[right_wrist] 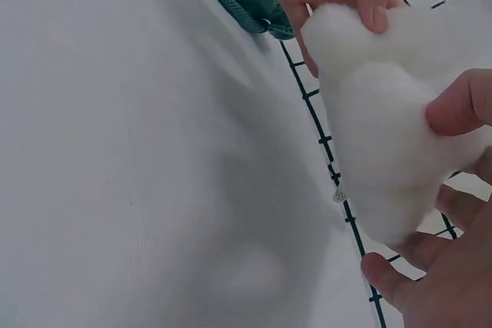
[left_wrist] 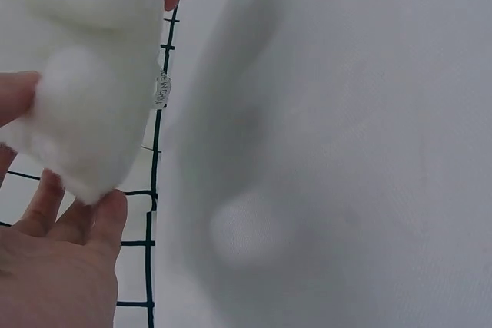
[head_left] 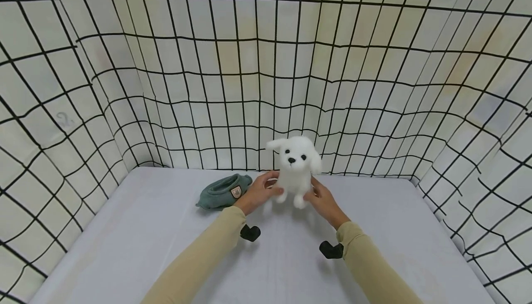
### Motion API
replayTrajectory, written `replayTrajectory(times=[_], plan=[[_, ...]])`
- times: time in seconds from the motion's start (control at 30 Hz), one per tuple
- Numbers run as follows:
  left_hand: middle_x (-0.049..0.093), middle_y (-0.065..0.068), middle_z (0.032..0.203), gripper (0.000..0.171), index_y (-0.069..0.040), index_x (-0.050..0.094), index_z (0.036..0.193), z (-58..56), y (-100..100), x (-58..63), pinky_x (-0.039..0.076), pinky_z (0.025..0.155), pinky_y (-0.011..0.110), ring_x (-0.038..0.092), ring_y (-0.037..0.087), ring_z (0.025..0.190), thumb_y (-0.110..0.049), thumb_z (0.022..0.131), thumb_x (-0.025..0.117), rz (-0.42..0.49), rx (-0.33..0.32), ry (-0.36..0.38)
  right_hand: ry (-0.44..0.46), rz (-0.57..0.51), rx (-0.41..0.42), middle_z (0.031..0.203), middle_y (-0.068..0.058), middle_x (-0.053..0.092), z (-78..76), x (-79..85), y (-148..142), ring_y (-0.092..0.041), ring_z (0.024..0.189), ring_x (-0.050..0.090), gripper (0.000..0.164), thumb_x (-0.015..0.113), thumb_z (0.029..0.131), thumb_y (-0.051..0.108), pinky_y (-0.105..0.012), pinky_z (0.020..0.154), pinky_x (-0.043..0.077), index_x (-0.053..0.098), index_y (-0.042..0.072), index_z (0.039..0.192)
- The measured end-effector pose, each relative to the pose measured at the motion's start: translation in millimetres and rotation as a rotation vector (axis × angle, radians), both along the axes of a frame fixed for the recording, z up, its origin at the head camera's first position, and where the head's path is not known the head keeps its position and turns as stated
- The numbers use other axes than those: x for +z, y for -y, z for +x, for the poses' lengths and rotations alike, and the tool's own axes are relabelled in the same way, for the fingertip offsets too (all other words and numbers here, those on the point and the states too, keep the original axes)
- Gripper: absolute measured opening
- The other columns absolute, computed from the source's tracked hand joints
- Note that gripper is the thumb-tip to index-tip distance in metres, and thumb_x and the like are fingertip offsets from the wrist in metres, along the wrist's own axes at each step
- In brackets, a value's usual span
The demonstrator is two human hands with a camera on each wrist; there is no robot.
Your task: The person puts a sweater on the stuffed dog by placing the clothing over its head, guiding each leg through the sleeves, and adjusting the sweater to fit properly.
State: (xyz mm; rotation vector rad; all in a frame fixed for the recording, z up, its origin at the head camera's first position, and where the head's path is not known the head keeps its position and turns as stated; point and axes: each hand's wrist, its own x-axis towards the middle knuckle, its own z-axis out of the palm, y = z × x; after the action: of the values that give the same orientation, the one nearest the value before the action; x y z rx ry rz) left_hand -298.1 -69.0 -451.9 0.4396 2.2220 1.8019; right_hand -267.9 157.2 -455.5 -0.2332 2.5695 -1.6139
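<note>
A white plush dog (head_left: 296,170) with black eyes and nose faces me, held between both hands just above the table. My left hand (head_left: 258,194) grips its side, the thumb on a front leg and the fingers behind. On the other side my right hand (head_left: 326,202) grips it the same way. From below, the left wrist view shows the fluffy underside (left_wrist: 84,105) and a small printed tag (left_wrist: 161,90). In the right wrist view, the right thumb (right_wrist: 461,105) presses into the fur. Left of the left hand lies a green cloth garment (head_left: 222,193) with a badge.
The white table (head_left: 287,267) is bounded at the back and sides by black netting (head_left: 257,73) in front of pale walls. Dark wrist-camera mounts (head_left: 250,233) stick out beneath both forearms.
</note>
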Motion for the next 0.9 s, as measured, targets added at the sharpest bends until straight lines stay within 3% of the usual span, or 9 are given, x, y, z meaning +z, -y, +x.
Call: replayTrajectory(times=[0.3,0.6,0.87,0.9], plan=[[0.043,0.008,0.147,0.039,-0.013,0.055,0.125,-4.7,-6.1,-8.5,0.037,0.112,0.049,0.036,0.033,0.142,-0.005,0.088,0.066,-0.035,0.042,-0.025,-0.110,0.117,0.018,0.156,-0.019,0.031,-2.3,-11.5,1.6,-0.040,0.143,0.031,0.065,0.056,0.093,0.016,-0.055,0.113,0.032,0.029,0.006,0.151],[0.038,0.009,0.153,0.037,-0.011,0.055,0.121,-9.8,-14.5,-19.9,0.034,0.114,0.049,0.034,0.034,0.143,0.002,0.087,0.062,-0.057,0.053,-0.033,-0.097,0.212,-0.027,0.152,-0.027,0.032,-6.8,-23.4,0.9,-0.044,0.141,0.031,0.062,0.056,0.094,0.014,-0.058,0.112,0.032,0.031,-0.006,0.147],[0.035,0.011,0.155,0.044,-0.011,0.051,0.132,-15.4,-17.3,-27.7,0.031,0.116,0.048,0.033,0.033,0.143,0.001,0.090,0.059,-0.105,0.076,-0.068,-0.127,0.221,-0.042,0.153,-0.026,0.031,-13.6,-30.3,3.7,-0.042,0.143,0.027,0.063,0.057,0.092,0.011,-0.057,0.116,0.024,0.032,-0.002,0.148],[0.034,0.013,0.155,0.046,-0.009,0.050,0.133,-12.7,-17.3,-23.3,0.030,0.116,0.048,0.033,0.035,0.143,0.002,0.090,0.059,-0.102,0.075,-0.069,-0.126,0.213,-0.047,0.154,-0.025,0.031,-14.7,-30.9,4.6,-0.041,0.144,0.026,0.063,0.058,0.092,0.011,-0.057,0.117,0.023,0.032,0.000,0.149]])
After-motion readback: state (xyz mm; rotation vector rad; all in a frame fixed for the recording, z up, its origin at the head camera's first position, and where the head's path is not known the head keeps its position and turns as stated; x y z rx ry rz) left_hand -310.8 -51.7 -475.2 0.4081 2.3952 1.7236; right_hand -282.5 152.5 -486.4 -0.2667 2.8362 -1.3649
